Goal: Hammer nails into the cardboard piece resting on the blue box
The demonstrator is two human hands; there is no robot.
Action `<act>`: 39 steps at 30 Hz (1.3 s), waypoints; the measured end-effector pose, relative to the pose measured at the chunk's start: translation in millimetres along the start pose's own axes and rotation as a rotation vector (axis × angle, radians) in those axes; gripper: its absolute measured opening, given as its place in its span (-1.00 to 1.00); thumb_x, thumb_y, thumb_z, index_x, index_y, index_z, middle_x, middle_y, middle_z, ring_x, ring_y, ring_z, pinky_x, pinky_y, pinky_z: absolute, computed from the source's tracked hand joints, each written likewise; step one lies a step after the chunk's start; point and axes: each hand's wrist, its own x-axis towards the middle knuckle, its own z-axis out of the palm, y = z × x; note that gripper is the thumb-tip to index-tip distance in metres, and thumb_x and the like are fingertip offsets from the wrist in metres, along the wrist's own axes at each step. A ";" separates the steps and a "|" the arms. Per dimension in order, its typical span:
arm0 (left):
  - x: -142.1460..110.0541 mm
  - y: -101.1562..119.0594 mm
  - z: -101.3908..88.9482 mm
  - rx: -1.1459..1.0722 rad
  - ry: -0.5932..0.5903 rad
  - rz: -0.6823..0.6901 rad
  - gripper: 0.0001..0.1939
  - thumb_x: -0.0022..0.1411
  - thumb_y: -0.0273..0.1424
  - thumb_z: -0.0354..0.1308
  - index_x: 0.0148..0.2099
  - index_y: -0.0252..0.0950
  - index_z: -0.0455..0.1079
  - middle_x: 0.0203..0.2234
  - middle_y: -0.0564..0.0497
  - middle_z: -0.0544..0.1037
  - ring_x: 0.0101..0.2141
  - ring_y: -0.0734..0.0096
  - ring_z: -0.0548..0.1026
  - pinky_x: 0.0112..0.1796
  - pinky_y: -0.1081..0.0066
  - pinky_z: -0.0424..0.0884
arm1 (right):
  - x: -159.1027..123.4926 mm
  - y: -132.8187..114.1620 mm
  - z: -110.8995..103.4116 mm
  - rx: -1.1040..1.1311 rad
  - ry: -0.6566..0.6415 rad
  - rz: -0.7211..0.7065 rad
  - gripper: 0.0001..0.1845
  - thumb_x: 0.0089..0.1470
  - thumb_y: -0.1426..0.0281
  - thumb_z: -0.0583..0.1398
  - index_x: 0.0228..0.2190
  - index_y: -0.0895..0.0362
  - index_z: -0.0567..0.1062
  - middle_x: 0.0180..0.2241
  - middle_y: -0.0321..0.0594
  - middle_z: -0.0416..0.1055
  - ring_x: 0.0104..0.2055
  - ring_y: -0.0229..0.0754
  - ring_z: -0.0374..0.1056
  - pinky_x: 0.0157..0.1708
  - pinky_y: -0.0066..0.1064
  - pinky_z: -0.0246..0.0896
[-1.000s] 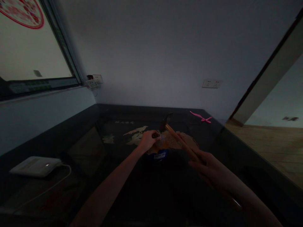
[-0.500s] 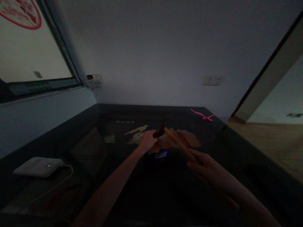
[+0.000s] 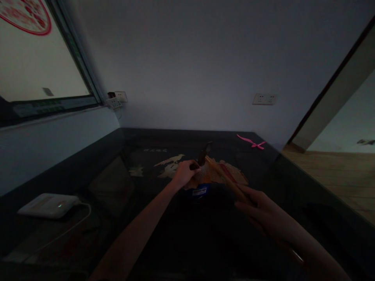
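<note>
In the head view, my left hand (image 3: 185, 173) is closed round the lower end of a dark, slightly curved piece (image 3: 204, 153), which stands up from my fingers; dim light hides its kind. My right hand (image 3: 259, 203) grips a long light-brown wooden stick (image 3: 222, 174) that slants up and left. Its far tip is right beside the dark piece; whether they touch I cannot tell. The stick's near end runs under my right wrist. Just below my left hand lies a blue thing with a white label (image 3: 200, 191), partly lost in shadow.
The dark glossy table (image 3: 181, 136) has a printed flower pattern (image 3: 168, 166). A pink ribbon (image 3: 254, 144) lies at the back right. On the left sits a white box-shaped device (image 3: 51, 205) with a cable (image 3: 73, 224). Wall sockets (image 3: 264, 99) are behind the table.
Both hands stay nearly in place. The dark piece stands a little higher in my left hand, and my right hand has shifted slightly right and down with the stick.
</note>
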 end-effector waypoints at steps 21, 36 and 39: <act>-0.8 3.5 -1.8 0.021 -0.018 -0.017 -0.87 0.04 -0.45 0.19 -0.29 -0.34 0.46 -0.38 -0.01 0.55 -0.34 0.38 0.49 -0.29 0.44 0.34 | 0.8 0.9 -0.5 -0.027 -0.017 -0.041 -0.41 -0.04 0.29 0.17 0.07 0.11 0.30 -0.55 -0.33 0.34 -0.63 -0.31 0.21 -0.69 -0.53 0.12; 0.9 0.9 0.1 0.035 -0.009 -0.022 -0.87 0.05 -0.42 0.19 -0.29 -0.31 0.47 -0.38 -0.01 0.57 -0.33 0.36 0.50 -0.27 0.42 0.36 | -1.0 6.2 -3.5 -0.040 0.005 -0.004 -0.41 -0.04 0.26 0.17 0.06 0.12 0.31 -0.62 -0.37 0.28 -0.70 -0.33 0.15 -0.77 -0.54 0.06; 1.1 -2.4 1.2 0.003 -0.008 0.012 -0.88 0.06 -0.41 0.18 -0.31 -0.32 0.47 -0.39 -0.01 0.56 -0.33 0.38 0.50 -0.26 0.42 0.36 | -3.4 4.5 -4.4 -0.031 0.044 -0.011 -0.38 -0.04 0.25 0.17 0.08 0.11 0.28 -0.59 -0.37 0.30 -0.68 -0.33 0.16 -0.74 -0.54 0.09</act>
